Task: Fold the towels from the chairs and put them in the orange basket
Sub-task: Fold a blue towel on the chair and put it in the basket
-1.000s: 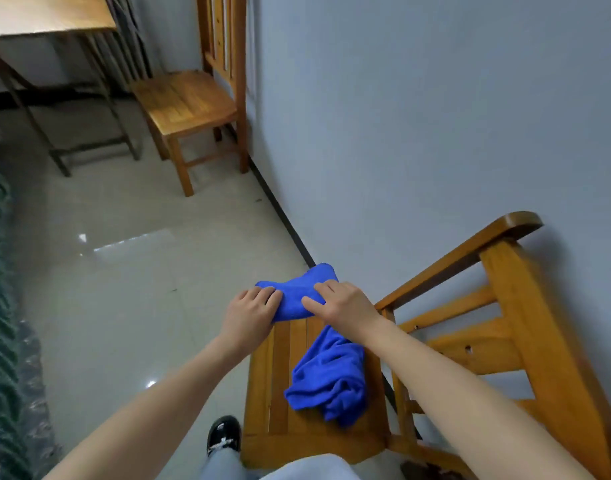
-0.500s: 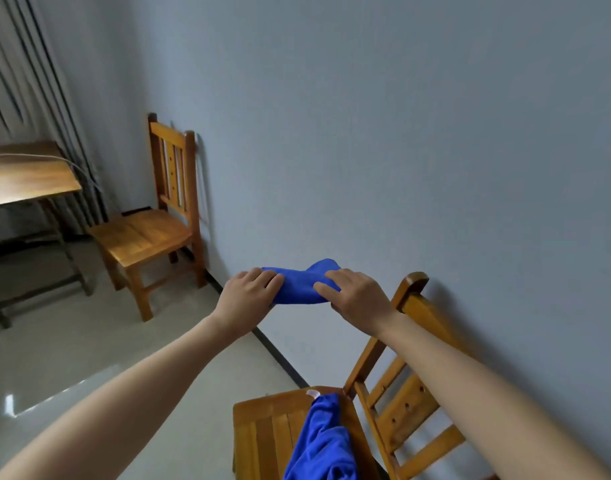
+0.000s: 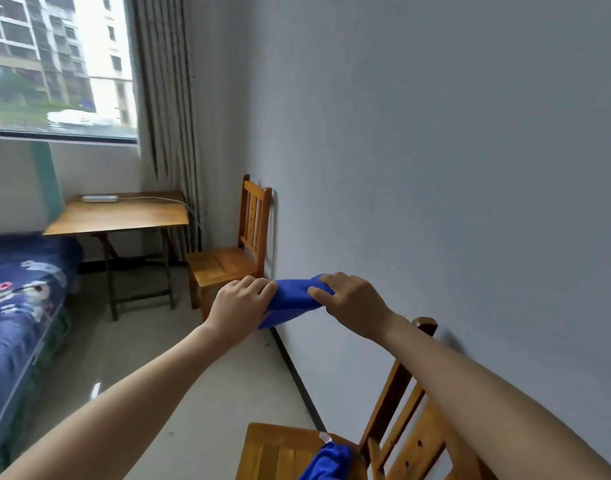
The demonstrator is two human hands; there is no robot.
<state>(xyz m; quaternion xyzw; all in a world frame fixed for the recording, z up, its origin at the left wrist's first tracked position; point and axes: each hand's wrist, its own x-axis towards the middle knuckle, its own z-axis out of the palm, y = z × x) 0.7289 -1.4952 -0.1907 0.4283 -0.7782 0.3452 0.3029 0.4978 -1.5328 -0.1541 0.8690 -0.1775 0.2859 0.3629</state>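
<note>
A folded blue towel (image 3: 292, 299) is held up in the air between both hands. My left hand (image 3: 240, 304) grips its left end and my right hand (image 3: 352, 301) grips its right end, fingers curled over the top. Below, a second blue towel (image 3: 326, 462) lies crumpled on the seat of the near wooden chair (image 3: 279, 452) at the bottom edge. No orange basket is in view.
A second wooden chair (image 3: 224, 265) stands against the grey wall further back. A wooden folding table (image 3: 120, 216) with a white power strip (image 3: 99, 199) sits under the window. A bed with a blue floral cover (image 3: 16, 306) fills the left side.
Both hands have lifted the folded towel off the near chair seat into the air. The view has tilted upward, bringing the window, table and bed into sight.
</note>
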